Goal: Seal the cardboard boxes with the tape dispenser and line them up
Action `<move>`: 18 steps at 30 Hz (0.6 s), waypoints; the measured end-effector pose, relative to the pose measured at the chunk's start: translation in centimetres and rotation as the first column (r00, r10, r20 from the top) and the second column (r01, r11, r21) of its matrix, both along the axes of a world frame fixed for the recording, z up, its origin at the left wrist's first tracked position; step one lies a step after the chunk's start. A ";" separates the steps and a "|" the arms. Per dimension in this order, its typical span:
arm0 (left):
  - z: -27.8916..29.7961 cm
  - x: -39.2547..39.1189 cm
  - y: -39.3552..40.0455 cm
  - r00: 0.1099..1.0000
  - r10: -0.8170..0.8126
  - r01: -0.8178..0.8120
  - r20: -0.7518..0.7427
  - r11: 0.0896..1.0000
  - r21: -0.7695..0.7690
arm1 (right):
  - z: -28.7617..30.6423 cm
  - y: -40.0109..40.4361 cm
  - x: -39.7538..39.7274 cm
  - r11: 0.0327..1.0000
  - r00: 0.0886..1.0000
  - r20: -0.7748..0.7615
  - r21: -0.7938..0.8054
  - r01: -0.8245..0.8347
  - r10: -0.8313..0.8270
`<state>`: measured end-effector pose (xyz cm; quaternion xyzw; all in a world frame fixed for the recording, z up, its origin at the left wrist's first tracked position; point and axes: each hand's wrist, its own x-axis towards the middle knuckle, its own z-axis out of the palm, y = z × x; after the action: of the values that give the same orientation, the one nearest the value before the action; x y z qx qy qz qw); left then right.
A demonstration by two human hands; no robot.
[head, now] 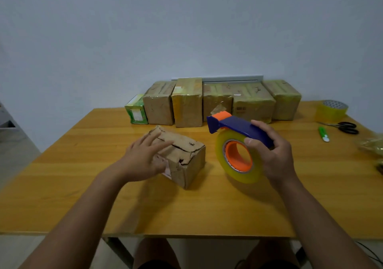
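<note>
A worn cardboard box (186,161) lies near the middle of the wooden table (207,206), its top flaps closed with a dark gap along the seam. My left hand (143,158) rests on its left side, fingers spread over the top. My right hand (271,154) grips the blue and orange tape dispenser (234,127) with its roll of clear yellowish tape (238,158), held just right of the box and apart from it. Several taped boxes (217,102) stand in a row along the far edge.
A spare tape roll (331,111) sits at the far right, with black scissors (346,127) and a green utility knife (323,134) in front of it. Crumpled yellowish material (373,146) lies at the right edge. My knees show under the table's front edge.
</note>
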<state>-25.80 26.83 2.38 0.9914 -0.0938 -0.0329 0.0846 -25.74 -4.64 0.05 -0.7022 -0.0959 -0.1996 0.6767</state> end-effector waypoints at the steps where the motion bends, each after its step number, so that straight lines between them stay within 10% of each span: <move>1: -0.3 0.3 0.6 1.000 0.011 -0.010 -0.019 1.000 0.025 | 0.1 -0.1 0.0 0.999 0.999 -0.003 -0.001 -0.033 0.033; 13: -1.6 0.3 -5.8 0.952 0.039 -0.104 0.302 0.974 0.202 | 3.3 -1.9 0.7 0.924 0.924 -0.007 0.033 -0.382 0.382; 16: 0.5 -0.3 -6.1 0.944 0.157 -0.058 0.291 0.945 -0.323 | 4.1 -2.0 0.9 0.900 0.901 -0.006 0.046 -0.433 0.434; 18: 2.6 -0.9 -6.6 0.979 0.193 -0.061 0.071 0.602 -0.796 | 4.3 -1.7 1.1 0.890 0.892 -0.006 0.063 -0.452 0.453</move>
<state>-26.73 20.25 4.94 0.8561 -0.0340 0.0921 0.5075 -24.68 -6.36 4.33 -0.6421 -0.2437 -0.0324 0.7261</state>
